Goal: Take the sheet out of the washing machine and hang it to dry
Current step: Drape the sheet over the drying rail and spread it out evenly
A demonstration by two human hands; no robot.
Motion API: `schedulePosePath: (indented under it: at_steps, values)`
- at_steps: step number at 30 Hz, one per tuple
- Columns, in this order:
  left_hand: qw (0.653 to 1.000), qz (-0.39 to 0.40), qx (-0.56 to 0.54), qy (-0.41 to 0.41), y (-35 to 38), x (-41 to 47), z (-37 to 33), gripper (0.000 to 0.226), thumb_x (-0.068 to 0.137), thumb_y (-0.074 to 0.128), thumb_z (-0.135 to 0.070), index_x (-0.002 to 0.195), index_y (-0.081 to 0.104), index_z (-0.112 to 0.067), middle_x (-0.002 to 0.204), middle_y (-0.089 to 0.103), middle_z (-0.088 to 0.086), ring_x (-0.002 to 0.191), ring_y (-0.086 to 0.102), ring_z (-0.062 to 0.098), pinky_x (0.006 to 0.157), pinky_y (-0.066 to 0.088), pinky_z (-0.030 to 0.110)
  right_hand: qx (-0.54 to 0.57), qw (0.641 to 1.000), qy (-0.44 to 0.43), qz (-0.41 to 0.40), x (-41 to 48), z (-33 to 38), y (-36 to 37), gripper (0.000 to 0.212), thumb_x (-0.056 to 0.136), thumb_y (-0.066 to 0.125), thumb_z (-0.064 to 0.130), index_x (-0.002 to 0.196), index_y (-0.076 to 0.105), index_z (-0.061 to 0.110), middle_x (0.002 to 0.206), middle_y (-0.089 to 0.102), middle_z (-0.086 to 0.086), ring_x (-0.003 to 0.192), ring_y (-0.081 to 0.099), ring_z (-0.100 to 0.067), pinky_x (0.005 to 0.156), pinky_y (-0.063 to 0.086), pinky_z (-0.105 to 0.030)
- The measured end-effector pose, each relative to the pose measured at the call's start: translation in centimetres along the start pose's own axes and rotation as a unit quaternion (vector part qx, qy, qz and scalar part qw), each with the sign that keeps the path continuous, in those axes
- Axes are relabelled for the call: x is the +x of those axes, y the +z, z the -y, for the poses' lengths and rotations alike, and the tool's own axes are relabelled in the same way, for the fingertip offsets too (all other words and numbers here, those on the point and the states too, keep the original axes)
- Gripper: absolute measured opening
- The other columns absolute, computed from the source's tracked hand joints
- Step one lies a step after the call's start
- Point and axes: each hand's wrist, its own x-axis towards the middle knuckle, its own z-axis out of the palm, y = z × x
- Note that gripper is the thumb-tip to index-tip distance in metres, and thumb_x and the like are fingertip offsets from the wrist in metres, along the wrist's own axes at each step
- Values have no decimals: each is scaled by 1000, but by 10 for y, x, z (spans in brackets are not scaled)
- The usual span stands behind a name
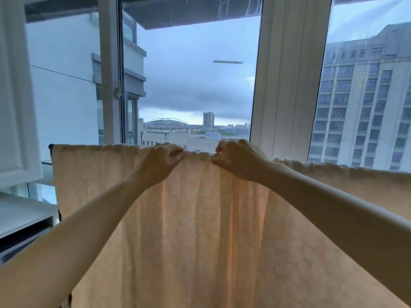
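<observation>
Before the window [195,85], the pale, crinkled sheet [195,218] hangs draped, its top edge pinched by left hand [159,162] and right hand [236,160].

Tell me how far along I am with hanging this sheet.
Done: the sheet is out of the machine and hangs draped in front of the window. In hand: the left hand and right hand pinch its top edge near the middle, where vertical folds gather. To do: probably just spreading those folds flat.
</observation>
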Motion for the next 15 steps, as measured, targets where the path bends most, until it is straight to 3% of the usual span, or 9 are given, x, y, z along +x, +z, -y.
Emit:
schedulePosePath:
  at_steps: [3,6,10,13,15]
  values:
    - [999,5,20,36,-10,-3,32,29,95,60,-22,120,63,-9,112,66,5,104,59,19,95,45,33,-12,1000,15,5,13,17,16,30,91,62,37,106,62,11,99,68,-4,81,66,-18,74,57,-35]
    - [996,-11,49,76,-21,2,62,27,94,61,-25,118,64,-12,112,66,0,103,58,14,90,44,27,-36,998,43,-8,32,35,29,18,93,60,30,93,64,12,88,68,-2,74,65,-18,71,56,-37]
    - [995,-3,17,97,-41,18,100,13,90,66,-15,102,70,-10,95,72,2,83,65,11,83,57,32,-91,988,113,-49,64,56,38,16,92,55,11,84,67,17,81,68,0,71,65,-21,69,56,-36]
    - [995,-56,-40,73,-47,29,118,5,90,66,-12,93,70,-14,85,69,-4,74,60,-4,73,49,12,-74,983,135,-102,79,77,53,15,94,51,10,85,62,15,79,64,0,67,61,-20,64,53,-34]
    - [993,-65,-78,59,-47,29,128,6,92,63,-14,94,69,-15,85,66,-8,76,57,-8,70,41,2,-63,986,130,-87,83,91,65,14,96,49,15,87,60,15,80,64,-1,67,60,-21,65,53,-35]
